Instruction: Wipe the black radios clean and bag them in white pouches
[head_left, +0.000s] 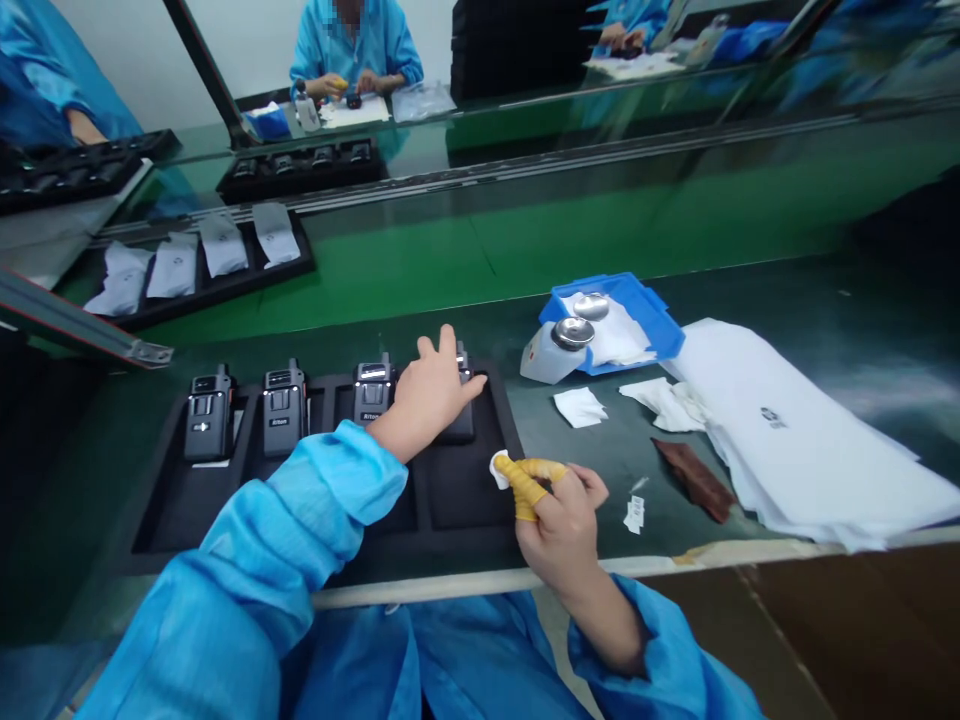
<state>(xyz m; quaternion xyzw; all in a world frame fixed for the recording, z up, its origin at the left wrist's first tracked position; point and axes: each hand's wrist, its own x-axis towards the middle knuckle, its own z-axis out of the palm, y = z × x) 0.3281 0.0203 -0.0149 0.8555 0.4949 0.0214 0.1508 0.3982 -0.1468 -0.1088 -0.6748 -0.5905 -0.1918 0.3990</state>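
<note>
Head view: both hands work over a black tray (pixel 465 505) at lower centre.
Left hand (pixel 431 392): fingers spread, laid flat on the fourth radio (pixel 459 428), not closed round it.
Fourth radio: centre of frame, rightmost tray slot, mostly hidden under the hand.
Right hand (pixel 559 525): pinches a small white pad (pixel 499 470) between fingertips in yellow finger cots (pixel 525 487), at the tray's right edge.
Left of centre: three radios (pixel 284 408) in a row.
Right of frame: blue bin (pixel 645 305), white sheets (pixel 787 430).
</note>
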